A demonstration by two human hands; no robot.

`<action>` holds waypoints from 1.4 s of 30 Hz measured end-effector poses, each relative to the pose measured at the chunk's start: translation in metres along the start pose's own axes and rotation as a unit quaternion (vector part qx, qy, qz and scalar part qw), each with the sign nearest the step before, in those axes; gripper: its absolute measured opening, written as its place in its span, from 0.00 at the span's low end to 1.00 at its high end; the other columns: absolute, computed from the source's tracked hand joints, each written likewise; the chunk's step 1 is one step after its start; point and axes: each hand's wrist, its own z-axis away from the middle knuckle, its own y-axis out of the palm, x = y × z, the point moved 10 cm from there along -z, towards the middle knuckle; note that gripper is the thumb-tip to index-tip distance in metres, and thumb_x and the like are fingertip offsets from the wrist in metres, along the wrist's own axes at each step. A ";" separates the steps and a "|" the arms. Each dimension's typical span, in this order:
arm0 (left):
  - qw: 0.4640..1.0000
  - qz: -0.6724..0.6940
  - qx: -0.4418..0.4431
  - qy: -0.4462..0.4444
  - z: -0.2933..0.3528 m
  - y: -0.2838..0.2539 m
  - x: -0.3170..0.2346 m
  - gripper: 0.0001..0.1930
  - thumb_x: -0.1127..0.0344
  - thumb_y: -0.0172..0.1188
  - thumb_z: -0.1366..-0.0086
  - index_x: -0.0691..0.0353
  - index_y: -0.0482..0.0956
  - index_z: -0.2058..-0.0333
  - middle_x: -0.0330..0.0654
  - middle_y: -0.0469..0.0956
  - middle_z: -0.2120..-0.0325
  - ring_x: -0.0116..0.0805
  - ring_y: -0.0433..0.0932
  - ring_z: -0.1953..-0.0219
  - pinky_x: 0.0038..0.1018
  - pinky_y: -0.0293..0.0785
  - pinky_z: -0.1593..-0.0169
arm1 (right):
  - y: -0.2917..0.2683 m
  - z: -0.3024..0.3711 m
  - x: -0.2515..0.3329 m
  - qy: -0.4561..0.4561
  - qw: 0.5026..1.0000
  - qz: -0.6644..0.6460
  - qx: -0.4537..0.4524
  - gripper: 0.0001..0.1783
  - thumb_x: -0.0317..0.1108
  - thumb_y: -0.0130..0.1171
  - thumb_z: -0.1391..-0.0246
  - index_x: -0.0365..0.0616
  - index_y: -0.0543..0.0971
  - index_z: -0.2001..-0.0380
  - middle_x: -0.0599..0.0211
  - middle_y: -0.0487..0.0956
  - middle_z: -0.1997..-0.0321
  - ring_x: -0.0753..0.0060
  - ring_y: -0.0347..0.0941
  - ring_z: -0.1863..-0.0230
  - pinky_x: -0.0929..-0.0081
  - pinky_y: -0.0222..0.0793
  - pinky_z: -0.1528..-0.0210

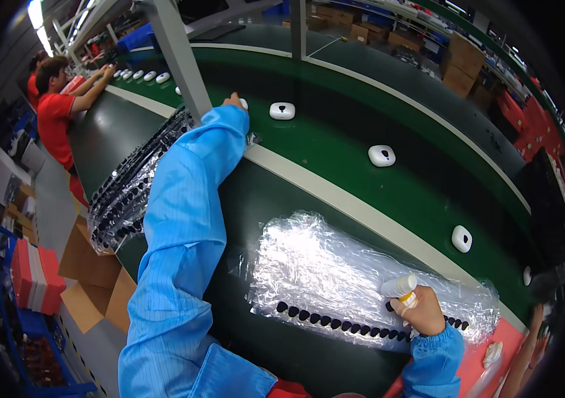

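Stretched far forward over the green conveyor belt (335, 142), my left hand (232, 101) has its fingers closed at a small white rounded case (243, 104). The blue sleeve hides part of this hand. Closer in, my right hand (423, 312) grips a small white bottle (399, 286) with a yellow band, tilted above the bench. Beneath it lies a stack of clear plastic bags (322, 259), with a row of black rounded pieces (335, 324) along the near edge. On the belt, more white cases (282, 111) with a black mark on top stand spaced apart.
A second pile of clear bags with black pieces (126, 192) lies left of my arm. A grey metal post (179, 60) rises beside my left hand. Co-workers in red (57, 113) stand along the line at left. An open cardboard box (97, 285) sits below the bench edge.
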 end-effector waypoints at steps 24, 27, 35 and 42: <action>0.493 0.540 0.619 0.288 0.486 -0.106 -0.246 0.32 0.85 0.53 0.51 0.62 0.54 0.47 0.48 0.66 0.58 0.41 0.73 0.57 0.30 0.76 0.58 | -0.074 0.080 0.068 -0.223 0.917 -0.120 -0.309 0.14 0.23 0.58 0.59 0.31 0.73 0.65 0.61 0.71 0.61 0.70 0.71 0.62 0.77 0.68 0.61; 0.470 0.557 0.633 0.260 0.491 -0.106 -0.245 0.32 0.85 0.54 0.51 0.63 0.54 0.48 0.47 0.67 0.58 0.39 0.73 0.57 0.29 0.76 0.59 | -0.069 0.075 0.063 -0.239 0.914 -0.099 -0.312 0.12 0.23 0.58 0.60 0.31 0.74 0.68 0.60 0.70 0.61 0.65 0.71 0.62 0.74 0.68 0.61; 0.458 0.576 0.622 0.265 0.485 -0.094 -0.245 0.30 0.82 0.58 0.52 0.62 0.57 0.50 0.46 0.70 0.62 0.34 0.74 0.61 0.28 0.76 0.61 | -0.063 0.068 0.065 -0.243 0.914 -0.068 -0.317 0.12 0.23 0.59 0.64 0.32 0.74 0.71 0.58 0.70 0.62 0.61 0.71 0.64 0.72 0.68 0.63; 0.483 0.564 0.612 0.273 0.481 -0.097 -0.245 0.26 0.79 0.58 0.49 0.60 0.59 0.52 0.44 0.72 0.66 0.30 0.76 0.70 0.23 0.77 0.70 | -0.059 0.075 0.072 -0.247 0.912 -0.064 -0.321 0.17 0.23 0.61 0.63 0.34 0.70 0.66 0.59 0.71 0.62 0.64 0.72 0.63 0.74 0.69 0.64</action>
